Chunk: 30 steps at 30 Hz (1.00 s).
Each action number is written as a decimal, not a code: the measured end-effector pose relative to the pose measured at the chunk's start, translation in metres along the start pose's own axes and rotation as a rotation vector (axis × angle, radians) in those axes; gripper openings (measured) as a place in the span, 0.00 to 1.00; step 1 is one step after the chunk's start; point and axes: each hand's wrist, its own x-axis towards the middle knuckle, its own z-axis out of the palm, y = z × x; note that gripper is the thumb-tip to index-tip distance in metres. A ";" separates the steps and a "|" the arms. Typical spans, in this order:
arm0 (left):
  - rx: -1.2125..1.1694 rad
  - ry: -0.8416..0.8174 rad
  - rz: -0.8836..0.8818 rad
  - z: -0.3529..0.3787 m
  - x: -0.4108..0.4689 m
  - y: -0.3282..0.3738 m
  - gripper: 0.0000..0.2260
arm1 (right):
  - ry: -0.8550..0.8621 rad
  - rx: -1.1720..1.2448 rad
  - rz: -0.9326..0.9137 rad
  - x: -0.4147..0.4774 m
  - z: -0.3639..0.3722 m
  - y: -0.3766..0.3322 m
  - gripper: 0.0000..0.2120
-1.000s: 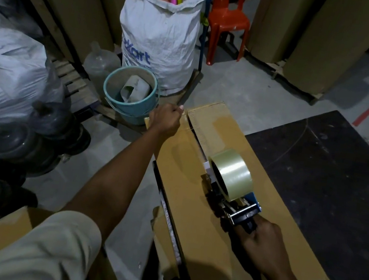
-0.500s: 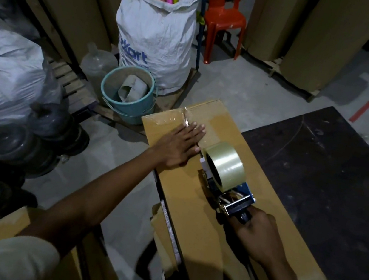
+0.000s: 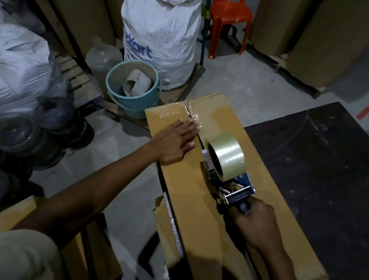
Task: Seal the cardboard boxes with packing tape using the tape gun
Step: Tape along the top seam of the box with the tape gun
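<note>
Cardboard box [image 3: 192,204]: where does it lie?

Lengthwise along the left edge of the dark counter [image 3: 330,175], running away from the person. Glossy tape [image 3: 170,115] already crosses the far end of its centre seam [image 3: 189,112].

Which step is this?

I judge it to be the long run down the seam, barely begun. The tape gun [image 3: 231,186] sits on the seam close to the left hand [image 3: 174,143], with its clear tape roll [image 3: 226,156] uppermost. The right hand [image 3: 254,223] is curled tightly round the gun's handle. The left hand lies flat with its fingers straight, pressing the laid tape near the far end.

And next?

Probably a steady pull of the gun toward the body. The nose needs to stay down on the seam while the flat hand holds the flaps level, and then comes a cut at the near edge.

What can't you make out?

The roll hides the gun's blade and roller, so I can't see the tape meeting the box there. The near end of the box is lost in shadow behind the right forearm. I can't tell whether the flaps meet flush beneath the gun.
</note>
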 end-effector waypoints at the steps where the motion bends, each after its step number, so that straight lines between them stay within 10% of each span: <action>1: 0.004 -0.003 0.093 0.003 -0.005 0.002 0.29 | -0.005 0.002 0.002 0.000 0.001 0.000 0.11; 4: 0.027 0.025 0.156 0.008 -0.005 0.003 0.26 | -0.001 0.009 0.001 0.001 0.003 0.000 0.11; 13: 0.107 0.100 -0.379 -0.007 0.026 -0.027 0.30 | 0.011 0.012 -0.016 -0.002 0.007 0.001 0.10; 23: -0.358 0.498 -0.772 -0.010 0.062 -0.051 0.27 | 0.023 0.009 0.013 0.002 0.008 0.000 0.10; 30: -0.027 0.262 -0.496 -0.005 0.059 -0.032 0.24 | 0.027 0.012 0.034 0.003 0.010 0.002 0.10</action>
